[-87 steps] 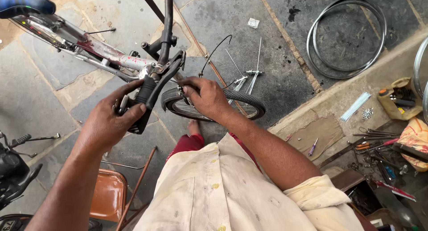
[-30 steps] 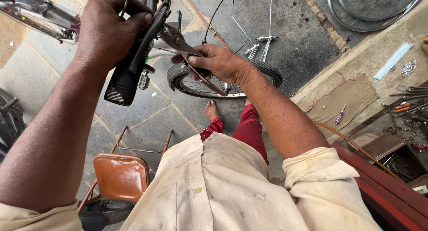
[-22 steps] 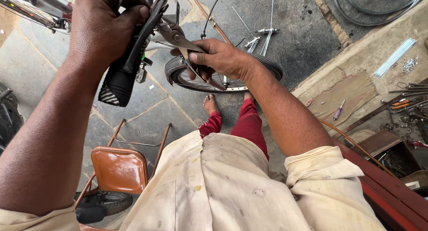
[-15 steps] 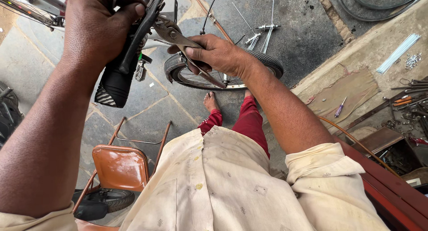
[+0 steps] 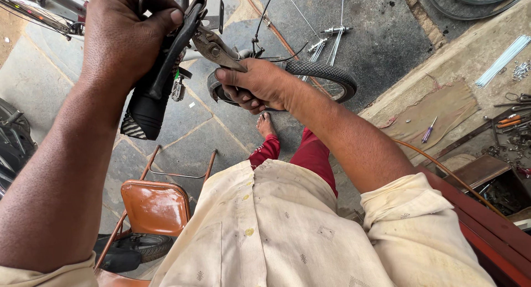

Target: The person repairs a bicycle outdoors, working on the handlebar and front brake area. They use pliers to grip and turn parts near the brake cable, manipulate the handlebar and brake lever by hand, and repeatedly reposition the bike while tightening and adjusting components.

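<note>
Gripping, left hand (image 5: 124, 35): fingers wrapped around black handlebar grip (image 5: 145, 107), long axis slanting down-left.
Right hand (image 5: 254, 85): fingers closed on pliers (image 5: 215, 48), nose pointing up-left at brake lever (image 5: 180, 38).

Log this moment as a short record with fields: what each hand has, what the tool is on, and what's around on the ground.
Left hand: left hand wrapped around the black handlebar grip and the brake lever
Right hand: right hand gripping pliers
Tool contact: plier nose sits at the brake lever; exact bite point hidden
Cable: thin cable arcs up beside the pliers
Ground: bicycle wheel lying below, orange stool near the person's bare foot
Ledge: screwdriver on the cloth
</note>
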`<move>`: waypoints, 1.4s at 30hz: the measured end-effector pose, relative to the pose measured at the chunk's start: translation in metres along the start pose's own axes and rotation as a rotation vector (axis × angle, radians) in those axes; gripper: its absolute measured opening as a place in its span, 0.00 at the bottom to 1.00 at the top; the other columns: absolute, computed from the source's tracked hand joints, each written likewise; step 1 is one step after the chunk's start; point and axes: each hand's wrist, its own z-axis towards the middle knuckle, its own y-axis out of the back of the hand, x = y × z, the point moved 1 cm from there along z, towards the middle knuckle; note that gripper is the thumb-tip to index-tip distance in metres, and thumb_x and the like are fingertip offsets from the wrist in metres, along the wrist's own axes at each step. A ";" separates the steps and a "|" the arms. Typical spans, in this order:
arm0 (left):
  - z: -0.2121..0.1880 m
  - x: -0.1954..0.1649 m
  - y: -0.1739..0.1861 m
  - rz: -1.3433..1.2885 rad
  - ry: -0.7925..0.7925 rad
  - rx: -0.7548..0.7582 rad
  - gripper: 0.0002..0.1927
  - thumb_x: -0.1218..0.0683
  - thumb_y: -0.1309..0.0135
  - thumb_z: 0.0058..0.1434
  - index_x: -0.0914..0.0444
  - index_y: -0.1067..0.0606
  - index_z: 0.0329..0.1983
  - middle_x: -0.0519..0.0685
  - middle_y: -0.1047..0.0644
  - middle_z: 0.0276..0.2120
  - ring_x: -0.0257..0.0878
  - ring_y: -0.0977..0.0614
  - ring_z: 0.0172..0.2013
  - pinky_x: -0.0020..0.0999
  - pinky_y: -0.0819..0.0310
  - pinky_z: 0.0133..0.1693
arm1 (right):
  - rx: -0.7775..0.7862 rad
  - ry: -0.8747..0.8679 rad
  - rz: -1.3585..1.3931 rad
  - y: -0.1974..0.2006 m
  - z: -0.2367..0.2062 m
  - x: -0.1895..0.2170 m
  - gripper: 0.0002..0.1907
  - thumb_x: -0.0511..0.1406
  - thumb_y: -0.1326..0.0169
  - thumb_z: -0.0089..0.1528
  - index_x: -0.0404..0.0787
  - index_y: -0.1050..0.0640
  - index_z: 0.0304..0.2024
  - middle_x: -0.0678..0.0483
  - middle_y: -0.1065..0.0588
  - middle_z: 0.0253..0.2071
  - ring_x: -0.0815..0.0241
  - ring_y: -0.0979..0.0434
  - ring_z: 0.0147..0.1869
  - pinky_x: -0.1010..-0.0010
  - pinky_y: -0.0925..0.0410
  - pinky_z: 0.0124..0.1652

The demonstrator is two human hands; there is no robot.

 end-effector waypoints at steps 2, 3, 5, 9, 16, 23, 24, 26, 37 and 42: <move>0.000 0.000 0.000 -0.040 0.112 0.004 0.05 0.65 0.37 0.64 0.65 0.21 0.40 0.47 0.20 0.33 0.32 0.19 0.33 0.28 0.25 0.33 | -0.100 0.034 -0.081 -0.007 0.004 -0.003 0.27 0.54 0.43 0.64 0.40 0.31 0.26 0.63 0.40 0.17 0.69 0.44 0.17 0.72 0.48 0.17; 0.000 0.000 0.000 -0.059 0.167 0.005 0.04 0.64 0.37 0.65 0.64 0.21 0.39 0.46 0.20 0.32 0.31 0.20 0.32 0.28 0.25 0.32 | -0.213 0.085 -0.216 -0.010 0.006 -0.004 0.25 0.53 0.44 0.65 0.41 0.28 0.26 0.64 0.37 0.17 0.69 0.40 0.19 0.72 0.44 0.20; -0.001 -0.003 0.000 -0.062 0.117 -0.008 0.05 0.64 0.36 0.65 0.65 0.21 0.40 0.46 0.20 0.34 0.31 0.19 0.33 0.28 0.24 0.33 | -0.441 0.188 -0.486 -0.016 0.009 -0.008 0.23 0.52 0.44 0.67 0.43 0.24 0.26 0.66 0.32 0.16 0.69 0.31 0.22 0.71 0.35 0.25; -0.003 -0.008 -0.001 -0.057 0.017 -0.011 0.06 0.67 0.38 0.65 0.66 0.22 0.42 0.48 0.19 0.36 0.33 0.18 0.34 0.29 0.22 0.34 | -0.880 0.542 -0.903 -0.023 0.009 -0.018 0.11 0.42 0.43 0.65 0.41 0.25 0.40 0.58 0.29 0.28 0.54 0.23 0.33 0.61 0.32 0.33; -0.004 -0.009 -0.001 0.010 0.121 0.005 0.03 0.62 0.36 0.66 0.64 0.21 0.40 0.48 0.19 0.33 0.33 0.18 0.31 0.29 0.23 0.32 | -1.259 0.851 -1.151 -0.037 0.025 -0.039 0.16 0.38 0.43 0.65 0.39 0.32 0.49 0.47 0.31 0.40 0.50 0.27 0.43 0.55 0.32 0.40; -0.010 -0.008 0.004 0.059 0.040 0.058 0.03 0.61 0.43 0.71 0.65 0.21 0.45 0.49 0.20 0.33 0.34 0.18 0.33 0.32 0.24 0.34 | -0.108 0.431 -0.371 -0.017 -0.014 -0.028 0.22 0.42 0.51 0.72 0.39 0.27 0.64 0.50 0.21 0.35 0.64 0.23 0.39 0.71 0.29 0.38; -0.010 -0.008 0.004 0.055 0.074 0.070 0.03 0.61 0.45 0.72 0.65 0.22 0.46 0.49 0.20 0.33 0.34 0.19 0.33 0.32 0.25 0.34 | -0.010 0.373 -0.277 -0.014 -0.019 -0.022 0.23 0.43 0.50 0.70 0.40 0.28 0.65 0.51 0.20 0.36 0.64 0.23 0.37 0.71 0.28 0.37; -0.008 -0.010 0.003 0.051 0.011 0.093 0.04 0.62 0.46 0.73 0.66 0.22 0.48 0.50 0.20 0.34 0.34 0.20 0.34 0.33 0.25 0.35 | 0.188 0.256 -0.089 -0.008 -0.024 -0.011 0.26 0.45 0.49 0.68 0.42 0.31 0.65 0.52 0.19 0.37 0.65 0.22 0.34 0.71 0.25 0.36; 0.000 -0.013 -0.001 0.126 0.052 0.228 0.03 0.62 0.48 0.74 0.68 0.25 0.45 0.49 0.24 0.31 0.35 0.24 0.31 0.35 0.31 0.32 | 0.368 0.305 -0.109 0.029 -0.004 0.000 0.32 0.54 0.46 0.68 0.34 0.23 0.58 0.54 0.25 0.29 0.67 0.26 0.28 0.75 0.35 0.27; 0.001 -0.015 0.000 0.001 0.145 0.195 0.03 0.62 0.47 0.74 0.67 0.25 0.43 0.45 0.23 0.32 0.31 0.24 0.32 0.31 0.31 0.33 | 0.466 0.259 0.016 0.037 0.009 0.004 0.27 0.52 0.44 0.71 0.30 0.23 0.45 0.50 0.21 0.37 0.61 0.21 0.36 0.66 0.26 0.38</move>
